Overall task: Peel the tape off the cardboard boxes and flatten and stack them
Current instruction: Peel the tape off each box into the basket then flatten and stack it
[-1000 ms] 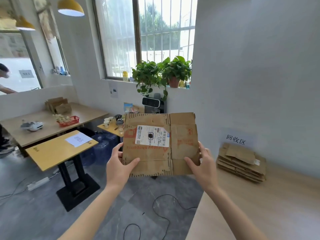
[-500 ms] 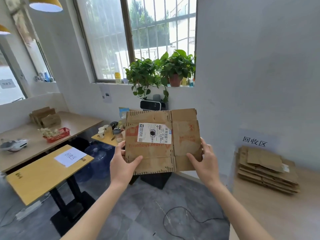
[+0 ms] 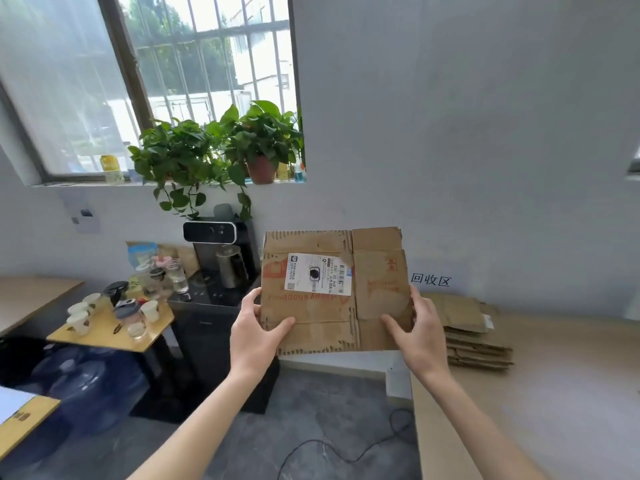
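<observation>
A flattened brown cardboard box [image 3: 377,299] with a white shipping label and red print is held up in the air in front of me. My left hand [image 3: 254,336] grips its lower left edge, thumb on the front face. My right hand [image 3: 417,332] grips its lower right edge the same way. To the right, a stack of flattened cardboard boxes [image 3: 474,336] lies on a light wooden table [image 3: 554,393] against the wall, under a sign with printed characters [image 3: 431,279].
A small yellow table [image 3: 104,337] with cups and jars stands at the left, beside a black water dispenser [image 3: 214,289]. Blue water jugs [image 3: 90,386] sit on the floor. A black cable [image 3: 346,445] runs over the grey floor. Potted plants [image 3: 221,150] fill the windowsill.
The view has swung to the right and nearer to the wall. The held box now sits closer to the stack on the wooden table. Both hands keep the same grip.
</observation>
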A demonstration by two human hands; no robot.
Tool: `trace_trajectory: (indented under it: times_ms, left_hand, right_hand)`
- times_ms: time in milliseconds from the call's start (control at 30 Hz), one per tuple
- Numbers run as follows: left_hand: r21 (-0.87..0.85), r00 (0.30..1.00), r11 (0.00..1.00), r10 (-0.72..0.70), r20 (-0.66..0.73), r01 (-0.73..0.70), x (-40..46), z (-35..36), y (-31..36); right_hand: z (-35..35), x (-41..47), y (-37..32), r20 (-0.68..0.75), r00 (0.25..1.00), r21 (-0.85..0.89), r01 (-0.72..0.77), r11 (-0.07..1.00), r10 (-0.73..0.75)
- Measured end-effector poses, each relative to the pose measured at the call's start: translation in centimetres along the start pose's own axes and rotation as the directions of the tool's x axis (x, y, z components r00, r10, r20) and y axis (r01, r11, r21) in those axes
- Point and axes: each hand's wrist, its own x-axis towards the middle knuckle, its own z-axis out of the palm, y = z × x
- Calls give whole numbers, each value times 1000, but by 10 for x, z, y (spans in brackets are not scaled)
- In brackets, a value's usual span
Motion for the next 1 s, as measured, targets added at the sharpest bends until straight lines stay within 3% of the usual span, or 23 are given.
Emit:
trace_trajectory:
  times_ms: [333, 667, 1000]
  left_hand:
    - [-144, 953, 988, 87, 289, -47, 77, 120, -4]
    - [-272, 881, 962, 138, 453, -11, 144, 195, 7]
    - [-259, 824, 966, 166, 542, -25, 188, 321, 22]
  right_hand:
    - [-33, 42, 50, -190, 967, -195, -205, 959, 168]
    - [-64, 112, 64, -292, 930, -343, -321, 883, 225]
    - [-106, 188, 131, -341, 903, -406, -392, 826, 261]
